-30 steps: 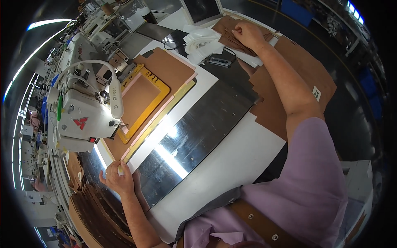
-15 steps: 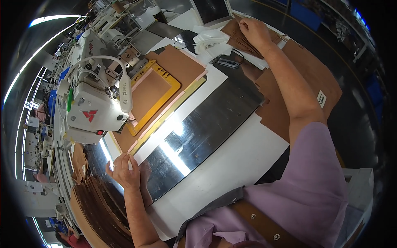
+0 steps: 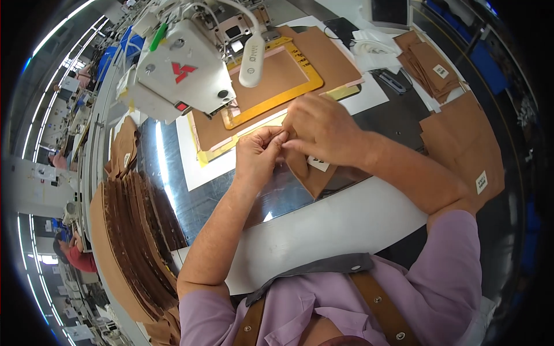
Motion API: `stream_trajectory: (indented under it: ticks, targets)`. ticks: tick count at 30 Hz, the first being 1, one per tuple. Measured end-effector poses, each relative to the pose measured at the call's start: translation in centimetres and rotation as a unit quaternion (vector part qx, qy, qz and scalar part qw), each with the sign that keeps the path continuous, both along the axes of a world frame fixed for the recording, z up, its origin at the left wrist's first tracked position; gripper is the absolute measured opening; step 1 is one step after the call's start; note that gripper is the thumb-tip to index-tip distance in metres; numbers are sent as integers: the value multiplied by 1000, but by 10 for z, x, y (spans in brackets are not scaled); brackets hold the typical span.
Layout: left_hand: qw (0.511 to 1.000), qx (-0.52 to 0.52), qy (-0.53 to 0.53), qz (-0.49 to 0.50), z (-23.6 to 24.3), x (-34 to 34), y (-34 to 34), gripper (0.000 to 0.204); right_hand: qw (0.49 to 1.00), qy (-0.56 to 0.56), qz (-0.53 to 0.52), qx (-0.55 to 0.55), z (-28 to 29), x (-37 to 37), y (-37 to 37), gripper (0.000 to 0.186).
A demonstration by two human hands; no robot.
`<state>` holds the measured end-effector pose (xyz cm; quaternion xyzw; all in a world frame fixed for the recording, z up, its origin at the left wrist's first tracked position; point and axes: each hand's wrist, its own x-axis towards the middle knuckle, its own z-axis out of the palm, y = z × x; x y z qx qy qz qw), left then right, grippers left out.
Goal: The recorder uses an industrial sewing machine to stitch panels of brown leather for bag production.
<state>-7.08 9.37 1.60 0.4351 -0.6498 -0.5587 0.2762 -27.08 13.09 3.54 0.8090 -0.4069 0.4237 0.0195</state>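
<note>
Above the metal work plate (image 3: 202,196) my two hands have come together. A small brown leather piece (image 3: 314,180) with a white label hangs under them, and my right hand (image 3: 326,130) is closed on its upper edge, fingers bent. My left hand (image 3: 258,154) pinches at the piece's corner, thumb against forefinger, touching the right fingertips. Just beyond them a yellow frame (image 3: 271,98) lies on a larger brown panel (image 3: 332,55), under the head of a white sewing machine (image 3: 179,63). The hands cover part of the leather piece and the panel's near edge.
Stacked brown pieces (image 3: 427,66) lie at the far right, with a large labelled brown sheet (image 3: 467,144) nearer. A utility knife (image 3: 392,82) rests beside white wrapping (image 3: 375,49). At my left stands a thick row of brown panels (image 3: 130,242).
My right hand has come from the stack at the far right to the middle, bringing a brown leather piece. My left hand has risen to meet it. The view has shifted.
</note>
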Motion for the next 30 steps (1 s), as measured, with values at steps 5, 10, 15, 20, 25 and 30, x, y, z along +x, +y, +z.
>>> stream_trajectory:
  ticks: [5, 10, 15, 20, 25, 30]
  targets:
    - [995, -25, 74, 55, -8, 19, -10, 23, 965, -54, 98, 238, -15, -3, -52, 25]
    - [986, -89, 12, 139, -20, 67, -52, 22, 966, -32, 92, 241, -7, -9, -90, 22]
    - [959, -165, -82, 213, -22, 111, -125, 14, 966, -35, 68, 248, -7, -17, -144, 20]
    - [958, -192, 113, 182, -29, 72, -185, 17, 968, -12, 32, 250, -17, -3, -192, 20]
    - [970, -171, 151, -81, -40, 54, -232, 26, 972, 30, 21, 231, -28, -1, -224, 22]
    - [813, 245, 481, -218, -42, 68, -229, 33, 964, 45, -27, 260, -23, -21, -228, 22]
